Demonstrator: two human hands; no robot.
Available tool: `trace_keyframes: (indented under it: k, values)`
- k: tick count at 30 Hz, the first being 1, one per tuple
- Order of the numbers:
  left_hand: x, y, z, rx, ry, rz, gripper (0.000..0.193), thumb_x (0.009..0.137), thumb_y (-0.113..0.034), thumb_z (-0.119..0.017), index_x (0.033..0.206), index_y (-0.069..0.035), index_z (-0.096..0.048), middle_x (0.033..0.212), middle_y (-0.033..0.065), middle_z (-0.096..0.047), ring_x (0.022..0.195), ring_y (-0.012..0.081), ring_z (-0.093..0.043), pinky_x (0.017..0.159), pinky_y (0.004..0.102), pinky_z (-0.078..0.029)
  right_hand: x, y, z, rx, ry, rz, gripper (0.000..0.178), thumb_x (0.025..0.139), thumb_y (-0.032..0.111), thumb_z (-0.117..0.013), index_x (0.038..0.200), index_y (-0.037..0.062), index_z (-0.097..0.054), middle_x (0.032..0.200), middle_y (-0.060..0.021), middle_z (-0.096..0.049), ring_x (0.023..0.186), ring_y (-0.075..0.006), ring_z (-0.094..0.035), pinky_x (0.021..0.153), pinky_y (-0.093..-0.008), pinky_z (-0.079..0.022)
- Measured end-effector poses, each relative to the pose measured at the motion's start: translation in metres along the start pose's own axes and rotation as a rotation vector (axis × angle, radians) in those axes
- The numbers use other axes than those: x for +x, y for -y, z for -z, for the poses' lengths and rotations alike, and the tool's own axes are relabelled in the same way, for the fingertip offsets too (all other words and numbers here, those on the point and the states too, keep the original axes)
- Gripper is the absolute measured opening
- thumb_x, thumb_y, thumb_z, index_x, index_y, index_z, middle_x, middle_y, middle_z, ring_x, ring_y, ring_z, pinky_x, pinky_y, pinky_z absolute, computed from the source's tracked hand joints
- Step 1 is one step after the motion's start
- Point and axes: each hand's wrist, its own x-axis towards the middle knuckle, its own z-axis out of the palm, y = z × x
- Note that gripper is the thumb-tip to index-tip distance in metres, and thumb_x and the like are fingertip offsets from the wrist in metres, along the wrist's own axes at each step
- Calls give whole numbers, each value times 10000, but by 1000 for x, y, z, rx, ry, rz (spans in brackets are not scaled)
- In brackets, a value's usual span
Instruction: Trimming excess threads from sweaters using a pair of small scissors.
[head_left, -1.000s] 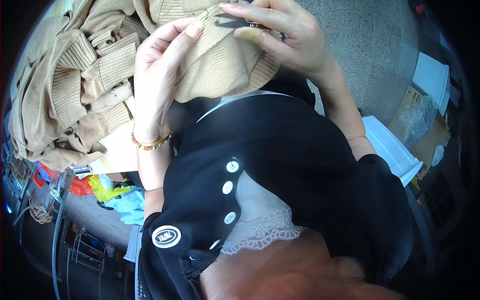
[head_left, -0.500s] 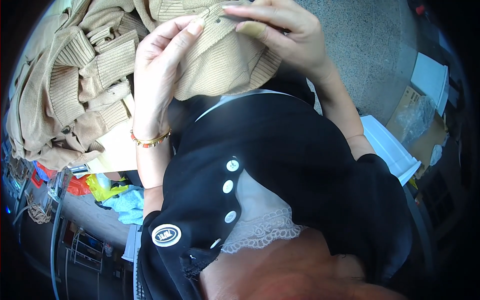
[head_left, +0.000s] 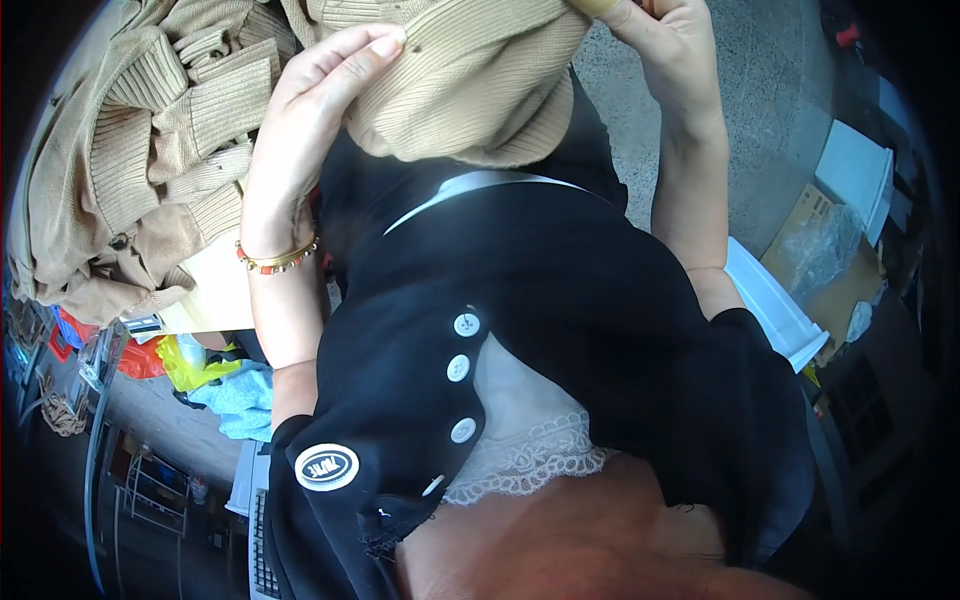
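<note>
Bright, even daylight; sharp centre, dark, fisheye-bent rim.

Cardboard box (head_left: 815, 235), blue cloth (head_left: 238, 400)

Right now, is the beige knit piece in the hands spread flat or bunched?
Bunched: the beige knit piece hangs draped and folded between left hand and right hand.
</note>
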Motion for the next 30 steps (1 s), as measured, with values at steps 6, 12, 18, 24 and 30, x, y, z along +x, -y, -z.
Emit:
trace_keyframes:
  k: [6,12,18,24,30]
  values:
    - [-5,-6,-11,-100,-80,-35,279,976,-170,-597,1162,28,-660,1058,41,-693,989,72,-610,893,198,-447,0,-31,-6,-210,-82,177,339,897,103,-686,1195,-12,-575,1099,-44,-617,947,-85,-581,795,-235,-474]
    - [-3,-12,-16,-105,-91,-54,286,976,-173,-604,1192,10,-651,1040,36,-690,940,64,-606,838,186,-440,-11,5,-24,-528,198,418,395,859,81,-701,1239,7,-623,897,-92,-564,753,-184,-543,692,-292,-456]
    - [-6,-15,-26,24,-156,-172,298,989,-200,-593,1156,37,-659,1006,36,-696,898,44,-606,786,164,-461,8,-35,-30,-522,143,928,396,863,109,-696,1235,-4,-622,866,-118,-556,755,-243,-562,677,-317,-475]
    - [-5,-18,-30,178,-216,-147,311,986,-238,-599,1117,32,-680,800,-32,-644,696,10,-505,599,167,-387,9,-35,-31,-623,75,1025,350,853,119,-700,1177,-6,-651,854,-121,-569,758,-264,-577,666,-337,-489]
    - [-6,-22,-32,264,-221,-138,322,988,-247,-592,1106,40,-679,761,-23,-637,708,9,-509,621,170,-404,9,-37,-31,-641,52,1038,297,852,116,-697,1125,0,-673,853,-120,-578,755,-274,-585,665,-340,-493]
